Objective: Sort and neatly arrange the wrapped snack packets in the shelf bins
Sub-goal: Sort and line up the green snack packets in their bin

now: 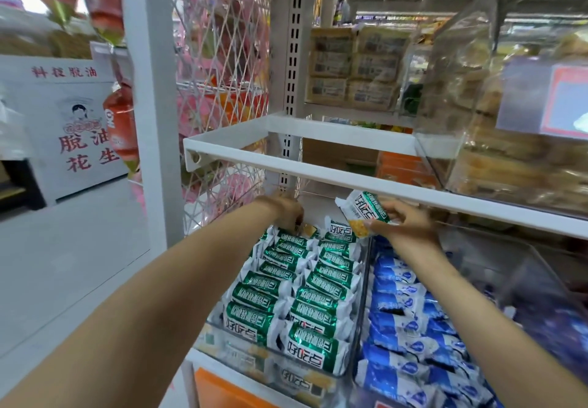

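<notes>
Green-and-white foil snack packets [296, 283] in clear plastic bin [359, 337]: two rows nearly done, back end left. Right hand [405, 221] pinches spare green packet [366, 212]; left hand [284, 209] grip unclear.

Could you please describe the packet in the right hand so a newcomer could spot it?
Look under the white shelf rail, above the bin of green packets. The right hand holds one packet, the only one lifted off the rows.

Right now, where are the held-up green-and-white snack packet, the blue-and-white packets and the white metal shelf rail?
green-and-white plastic snack packet [361, 209], head view, middle of its printed face.
blue-and-white plastic snack packets [410, 321], head view, one packet mid-row.
white metal shelf rail [318, 178], head view, its front face.
</notes>
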Demonstrator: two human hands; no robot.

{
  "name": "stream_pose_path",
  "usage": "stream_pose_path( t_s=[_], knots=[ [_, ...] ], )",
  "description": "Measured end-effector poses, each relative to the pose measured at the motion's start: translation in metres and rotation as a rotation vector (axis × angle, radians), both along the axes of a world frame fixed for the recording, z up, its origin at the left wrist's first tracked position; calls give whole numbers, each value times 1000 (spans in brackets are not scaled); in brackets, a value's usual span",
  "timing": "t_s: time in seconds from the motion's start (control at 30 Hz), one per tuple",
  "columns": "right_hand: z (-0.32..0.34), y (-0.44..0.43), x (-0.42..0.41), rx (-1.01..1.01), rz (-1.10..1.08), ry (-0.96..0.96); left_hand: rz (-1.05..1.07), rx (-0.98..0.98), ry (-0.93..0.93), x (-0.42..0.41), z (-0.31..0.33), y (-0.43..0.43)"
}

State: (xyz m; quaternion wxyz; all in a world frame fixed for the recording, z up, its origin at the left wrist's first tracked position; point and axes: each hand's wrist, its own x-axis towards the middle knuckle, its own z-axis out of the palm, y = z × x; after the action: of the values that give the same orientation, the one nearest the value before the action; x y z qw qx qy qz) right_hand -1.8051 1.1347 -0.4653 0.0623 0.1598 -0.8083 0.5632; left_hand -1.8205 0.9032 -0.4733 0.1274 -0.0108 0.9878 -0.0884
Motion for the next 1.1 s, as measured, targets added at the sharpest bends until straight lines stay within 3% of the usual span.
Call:
stream_pose_path(
  t_s=[0.13, 0.3, 0.4, 0.53, 0.67, 0.93, 1.1],
  knots=[
    [0, 2, 0, -34, 10, -1, -10, 71, -3, 2, 6, 0],
    [0, 3, -2, -74, 4, -9, 40, 479, -59, 8, 18, 3],
    [0, 3, -4, -87, -18, -6, 37, 666, 60, 12, 28, 7],
    [1, 3, -5, -133, -33, -21, -18, 539, 187, 14, 44, 11],
    [0, 2, -5, -124, -39, -26, -62, 371, 70, 13, 40, 11],
    [2, 0, 3, -83, -3, 3, -82, 419, -144, 12, 35, 11],
    [1, -7, 3, -13, -4, 36, -113, 395, -77, 18, 30, 7]
  ],
)
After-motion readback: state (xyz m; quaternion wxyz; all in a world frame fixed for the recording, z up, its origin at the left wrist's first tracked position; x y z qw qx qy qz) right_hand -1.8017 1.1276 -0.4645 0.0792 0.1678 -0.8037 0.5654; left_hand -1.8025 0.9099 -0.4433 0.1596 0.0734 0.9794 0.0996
